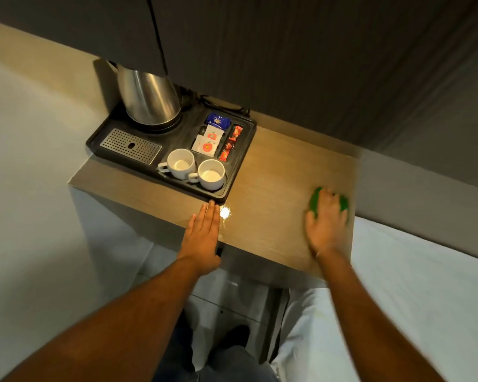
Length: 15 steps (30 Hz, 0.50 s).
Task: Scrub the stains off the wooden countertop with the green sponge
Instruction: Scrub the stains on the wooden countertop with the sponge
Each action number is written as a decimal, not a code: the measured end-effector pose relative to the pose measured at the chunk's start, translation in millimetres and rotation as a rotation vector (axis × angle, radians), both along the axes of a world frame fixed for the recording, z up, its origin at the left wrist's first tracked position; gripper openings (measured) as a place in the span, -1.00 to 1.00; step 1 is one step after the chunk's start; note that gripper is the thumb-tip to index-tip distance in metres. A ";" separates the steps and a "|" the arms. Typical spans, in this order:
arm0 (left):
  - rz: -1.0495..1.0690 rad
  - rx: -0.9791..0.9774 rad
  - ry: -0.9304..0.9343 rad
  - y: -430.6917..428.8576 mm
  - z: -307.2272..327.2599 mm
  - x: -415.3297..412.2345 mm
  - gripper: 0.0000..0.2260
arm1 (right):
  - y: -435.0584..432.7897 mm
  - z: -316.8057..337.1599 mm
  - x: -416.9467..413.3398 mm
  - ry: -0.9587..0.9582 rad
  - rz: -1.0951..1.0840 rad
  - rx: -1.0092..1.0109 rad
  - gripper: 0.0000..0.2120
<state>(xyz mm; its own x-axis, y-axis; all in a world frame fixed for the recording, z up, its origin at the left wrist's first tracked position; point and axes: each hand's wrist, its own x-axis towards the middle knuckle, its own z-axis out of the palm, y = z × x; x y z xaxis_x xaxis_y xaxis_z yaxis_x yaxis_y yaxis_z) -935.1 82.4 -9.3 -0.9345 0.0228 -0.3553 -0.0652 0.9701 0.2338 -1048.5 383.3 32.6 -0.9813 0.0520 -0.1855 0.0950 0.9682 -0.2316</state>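
**Sponge at counter's right edge**

Green sponge (342, 202), rounded and motion-blurred, lies on the wooden counter (273, 188) near its right edge, gripped under the right hand (326, 219). Left hand (204, 230) rests flat, fingers extended, holding nothing. Black tray (240, 172) holds a steel kettle (149, 100), two white cups (180, 163), sachets (211, 136).

Wooden tabletop (271, 175), lit by a bright glare spot. On it: black tray (240, 166) at left rear, green sponge (315, 201) near right edge, left hand (202, 232) flat at front.
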 end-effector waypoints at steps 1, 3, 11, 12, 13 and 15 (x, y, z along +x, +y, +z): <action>0.001 0.003 0.001 -0.1 -0.2 0.1 0.23 | -23.1 -6.3 32.1 0.004 0.052 -0.026 -0.26; 0.001 -0.012 0.008 0.3 -1.5 0.9 0.23 | -75.7 -21.5 88.4 0.002 0.220 -0.069 -0.22; -0.010 -0.042 0.020 -2.6 -7.8 -3.1 0.31 | -75.2 -8.8 41.2 0.026 0.297 -0.031 -0.24; -0.010 -0.041 0.014 -1.9 -8.4 -3.1 0.31 | -53.9 -3.9 15.5 0.038 0.204 -0.014 -0.26; -0.008 -0.041 0.010 -1.8 -8.6 -2.1 0.32 | -32.8 1.2 -10.9 0.031 0.129 0.000 -0.28; -0.009 -0.050 0.001 -0.7 -8.0 -0.9 0.31 | 5.3 11.2 -61.3 -0.027 0.041 0.026 -0.31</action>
<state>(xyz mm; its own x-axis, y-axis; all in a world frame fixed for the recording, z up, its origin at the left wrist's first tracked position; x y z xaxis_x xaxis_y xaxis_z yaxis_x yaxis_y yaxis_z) -936.0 81.7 -17.2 -0.9348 0.0131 -0.3549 -0.0565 0.9811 0.1849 -1109.8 388.6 43.7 -0.9774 0.0171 -0.2106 0.0611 0.9771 -0.2040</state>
